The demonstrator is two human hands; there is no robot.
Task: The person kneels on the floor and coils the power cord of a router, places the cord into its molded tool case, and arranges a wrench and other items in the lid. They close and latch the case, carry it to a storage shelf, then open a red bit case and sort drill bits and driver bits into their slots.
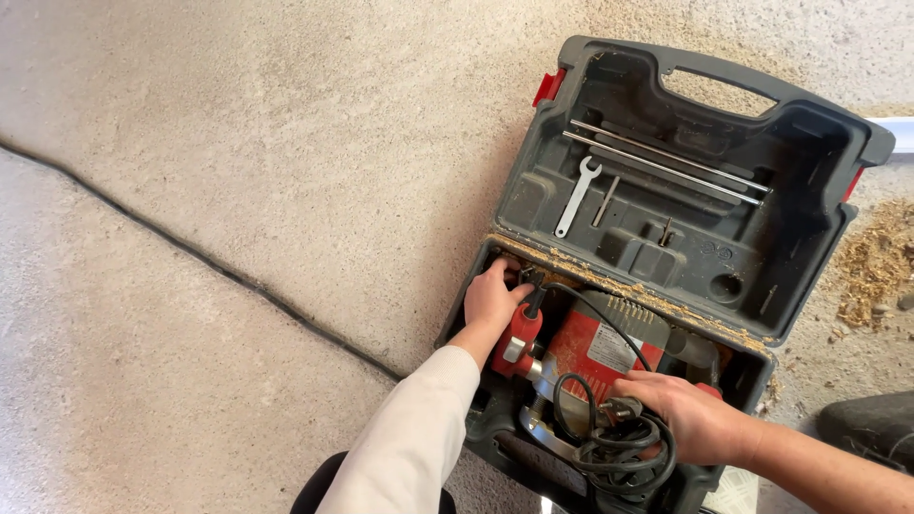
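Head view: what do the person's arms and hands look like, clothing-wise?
Both hands are bare, with no gloves. The left hand comes out of a long cream-white sleeve reaching the wrist. The right hand has a bare forearm with no sleeve in view. No rings or watch visible.

A single head-worn camera looks steeply down from above at the concrete floor [238, 143], close over the open grey tool case [685, 190], which fills the frame's right half.
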